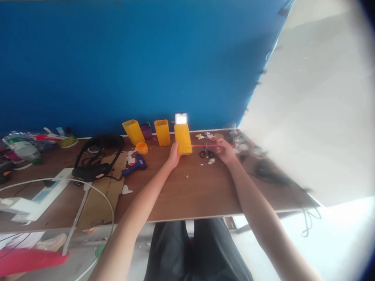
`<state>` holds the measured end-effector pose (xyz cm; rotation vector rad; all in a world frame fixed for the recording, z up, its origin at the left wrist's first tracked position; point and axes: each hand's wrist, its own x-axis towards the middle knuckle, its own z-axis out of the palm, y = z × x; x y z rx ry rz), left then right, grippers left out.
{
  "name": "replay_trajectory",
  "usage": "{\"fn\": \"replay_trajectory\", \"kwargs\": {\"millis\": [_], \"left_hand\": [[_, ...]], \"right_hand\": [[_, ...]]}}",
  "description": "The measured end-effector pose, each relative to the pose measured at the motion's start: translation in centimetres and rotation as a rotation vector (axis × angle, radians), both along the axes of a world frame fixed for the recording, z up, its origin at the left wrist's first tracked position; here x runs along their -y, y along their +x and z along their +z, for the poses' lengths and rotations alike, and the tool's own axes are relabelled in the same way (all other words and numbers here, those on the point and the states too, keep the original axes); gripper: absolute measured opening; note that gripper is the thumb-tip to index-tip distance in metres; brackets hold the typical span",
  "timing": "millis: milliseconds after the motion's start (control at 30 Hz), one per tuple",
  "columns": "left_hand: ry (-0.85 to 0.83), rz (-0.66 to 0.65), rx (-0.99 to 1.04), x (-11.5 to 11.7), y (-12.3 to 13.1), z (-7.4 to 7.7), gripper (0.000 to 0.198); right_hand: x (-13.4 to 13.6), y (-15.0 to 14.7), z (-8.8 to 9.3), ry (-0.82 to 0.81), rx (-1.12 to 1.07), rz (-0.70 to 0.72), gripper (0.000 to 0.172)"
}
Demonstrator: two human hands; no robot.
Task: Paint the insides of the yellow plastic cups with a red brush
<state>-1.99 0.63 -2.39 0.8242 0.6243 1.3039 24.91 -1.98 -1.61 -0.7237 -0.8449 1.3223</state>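
My left hand [174, 155] grips a yellow box-shaped container [183, 138] by its lower left side, holding it tilted above the brown table. In my right hand [225, 151] is a thin red paintbrush [205, 146], held level with its tip at the container's right side. Two more yellow containers, one leaning [134, 132] and one upright [162, 133], stand near the blue wall. Between them and my left hand's side sits a small open jar of orange-yellow paint [142, 148]. Dark-handled scissors [206, 152] lie below the brush.
A blue glue gun [135, 164], black headphones [98, 158], cardboard [102, 195] and a white power strip [43, 195] occupy the left. White scraps [211, 160] lie near the scissors. Plastic bottles [22, 146] are at far left; a cable [306, 222] hangs off the right edge.
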Motion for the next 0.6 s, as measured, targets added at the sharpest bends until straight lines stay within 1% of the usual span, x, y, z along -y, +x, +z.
{"fn": "replay_trajectory", "kwargs": {"millis": [133,300,433,600], "left_hand": [[0.003,0.018,0.003,0.2,0.03,0.09,0.053],[0.004,0.025,0.011,0.17,0.1,0.06,0.053],[-0.001,0.017,0.018,0.19,0.09,0.12,0.049],[-0.012,0.04,0.033,0.76,0.19,0.77,0.042]], "right_hand": [[0.06,-0.08,0.08,-0.003,0.014,0.009,0.019],[0.11,-0.08,0.21,-0.007,0.037,-0.014,0.019],[0.15,-0.05,0.27,-0.01,0.054,-0.031,0.02],[0.16,-0.09,0.32,-0.012,0.067,-0.042,0.018]]}}
